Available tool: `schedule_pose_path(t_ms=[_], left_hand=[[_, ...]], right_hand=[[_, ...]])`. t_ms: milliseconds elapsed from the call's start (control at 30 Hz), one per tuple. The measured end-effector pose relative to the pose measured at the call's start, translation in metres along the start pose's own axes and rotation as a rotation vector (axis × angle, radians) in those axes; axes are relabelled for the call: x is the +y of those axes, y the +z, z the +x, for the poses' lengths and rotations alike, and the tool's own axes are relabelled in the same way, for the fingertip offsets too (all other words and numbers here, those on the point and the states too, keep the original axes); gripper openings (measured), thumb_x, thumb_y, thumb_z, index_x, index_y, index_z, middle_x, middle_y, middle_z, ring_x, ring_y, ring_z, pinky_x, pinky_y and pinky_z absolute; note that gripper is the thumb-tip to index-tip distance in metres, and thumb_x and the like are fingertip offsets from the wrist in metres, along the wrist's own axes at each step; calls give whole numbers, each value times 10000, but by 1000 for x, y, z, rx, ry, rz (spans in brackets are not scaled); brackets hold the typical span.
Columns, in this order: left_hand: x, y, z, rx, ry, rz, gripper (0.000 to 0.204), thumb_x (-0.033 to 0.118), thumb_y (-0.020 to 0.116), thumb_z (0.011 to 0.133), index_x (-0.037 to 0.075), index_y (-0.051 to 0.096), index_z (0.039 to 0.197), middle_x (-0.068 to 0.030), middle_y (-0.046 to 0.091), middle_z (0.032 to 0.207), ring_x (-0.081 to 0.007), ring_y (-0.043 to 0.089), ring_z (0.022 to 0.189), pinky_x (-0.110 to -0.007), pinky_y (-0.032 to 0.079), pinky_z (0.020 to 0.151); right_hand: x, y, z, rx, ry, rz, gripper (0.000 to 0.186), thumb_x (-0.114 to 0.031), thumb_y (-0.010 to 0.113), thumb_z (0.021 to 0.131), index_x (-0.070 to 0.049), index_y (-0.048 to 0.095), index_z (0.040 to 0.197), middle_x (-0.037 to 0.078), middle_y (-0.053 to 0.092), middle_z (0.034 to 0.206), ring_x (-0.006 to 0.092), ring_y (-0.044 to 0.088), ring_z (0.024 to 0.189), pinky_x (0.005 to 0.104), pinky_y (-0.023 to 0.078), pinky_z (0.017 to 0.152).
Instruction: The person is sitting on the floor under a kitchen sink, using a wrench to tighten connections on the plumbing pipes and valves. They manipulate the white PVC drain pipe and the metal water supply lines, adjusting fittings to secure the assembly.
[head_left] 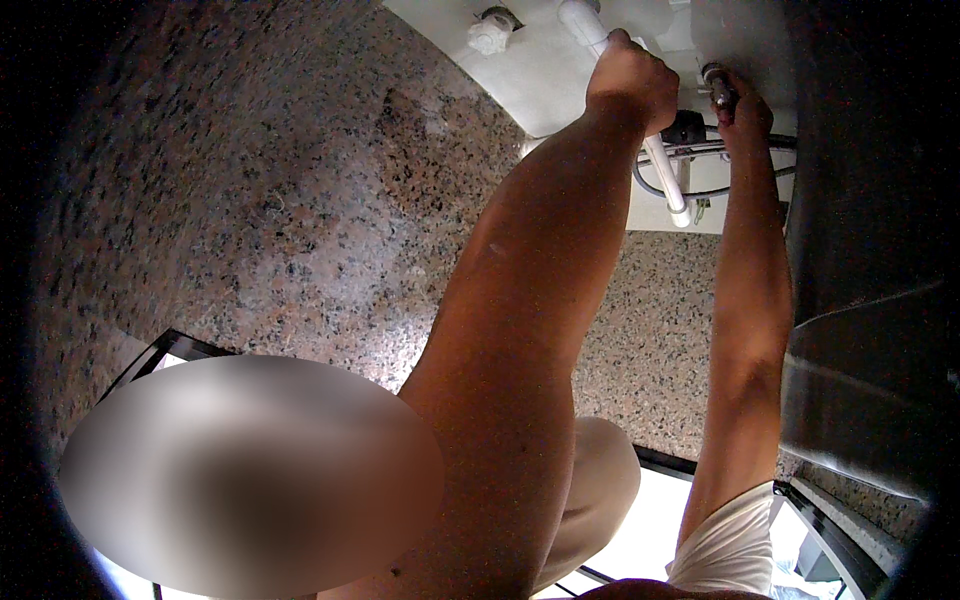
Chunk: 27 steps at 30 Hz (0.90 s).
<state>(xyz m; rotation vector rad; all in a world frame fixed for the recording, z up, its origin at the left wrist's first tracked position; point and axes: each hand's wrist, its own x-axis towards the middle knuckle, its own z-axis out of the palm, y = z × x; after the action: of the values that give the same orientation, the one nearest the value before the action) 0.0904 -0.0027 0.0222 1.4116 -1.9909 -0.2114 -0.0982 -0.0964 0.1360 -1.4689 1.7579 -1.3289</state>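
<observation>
My left hand (633, 82) is closed around a white plastic pipe (668, 180), which slants from the upper edge down to the right and shows above and below the fist. To its right, my right hand (750, 112) has its fingers curled against a shiny metal valve or fitting (720, 92) on the pale wall. Part of that fitting is hidden by the fingers. Between the hands and a little lower sits a small black part (684, 129). A dark flexible hose (648, 185) loops around behind the pipe.
Another white fitting (490, 34) juts from the pale wall (545, 95) at upper left. Speckled granite (300, 220) spreads across the left and continues between my forearms (650, 340). A dark glossy panel (860, 260) stands close along my right arm. A blurred oval covers the lower left.
</observation>
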Motion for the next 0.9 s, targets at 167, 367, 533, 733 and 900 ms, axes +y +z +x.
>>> schedule_pose_path(t_ms=[167, 367, 533, 733, 900], left_hand=[[-1, -4, -3, -2, -6, 4, 186, 278, 591, 872, 213, 760, 916, -10, 749, 927, -186, 687, 861, -383, 379, 843], [10, -5, 1, 20, 26, -41, 193, 278, 586, 868, 211, 760, 917, -15, 749, 924, -183, 689, 859, -382, 379, 841], [-7, 2, -4, 17, -6, -31, 185, 265, 591, 859, 208, 764, 893, -23, 750, 912, -185, 689, 860, -373, 385, 844], [-3, 0, 1, 25, -15, -13, 190, 257, 585, 850, 210, 768, 868, -18, 750, 891, -185, 688, 866, -366, 390, 863], [-2, 3, -1, 48, -3, -16, 203, 265, 574, 844, 206, 767, 865, -12, 750, 880, -186, 688, 862, -369, 386, 866]], right_hand=[[9, 1, 8, 54, -4, 114, 174, -166, 588, 949, -6, 633, 1002, 123, 613, 742, 186, 453, 433, 271, 303, 332], [16, -52, 51, -8, 78, 131, 231, -208, 529, 981, -25, 612, 1093, 131, 650, 877, 215, 585, 595, 310, 458, 452], [-3, -21, -6, -317, 153, -277, 316, -366, 513, 992, -79, 617, 1072, 81, 681, 819, 163, 650, 634, 245, 459, 444], [-19, -7, -47, -182, 105, -302, 410, -467, 509, 986, -76, 609, 1061, 88, 691, 817, 172, 658, 598, 206, 409, 407], [-13, -3, -51, -102, 102, -359, 473, -464, 531, 986, -50, 563, 1214, 146, 690, 1013, 221, 706, 712, 247, 487, 500]])
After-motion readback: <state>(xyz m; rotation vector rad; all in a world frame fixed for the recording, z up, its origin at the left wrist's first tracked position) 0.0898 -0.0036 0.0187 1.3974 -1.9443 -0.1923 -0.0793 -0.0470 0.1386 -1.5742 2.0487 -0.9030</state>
